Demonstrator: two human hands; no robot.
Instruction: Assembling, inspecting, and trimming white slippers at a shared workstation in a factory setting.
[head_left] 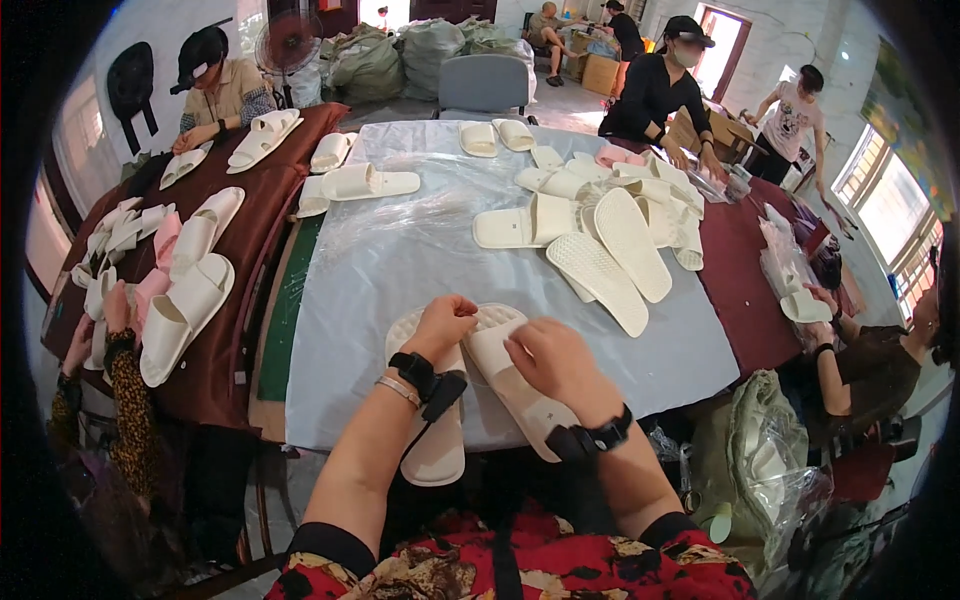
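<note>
Two white slide slippers lie side by side at the table's near edge, their heels toward me. Over the left slipper (437,440), my left hand (446,324) is closed in a pinch, its fingertips near the gap between the pair. What it may hold is too small to make out. My right hand (562,365) hovers at the strap of the right slipper (497,352), fingers curled and thumb bent in. Whether those fingers grip the strap or something small is hidden. Both wrists wear dark bands.
A pile of white slippers (600,240) covers the far right of the plastic-covered table (390,260). More slippers (190,315) lie on a brown cloth at left, where a person's hands (118,310) work. Co-workers sit on both sides. An open sack (745,450) stands by my right.
</note>
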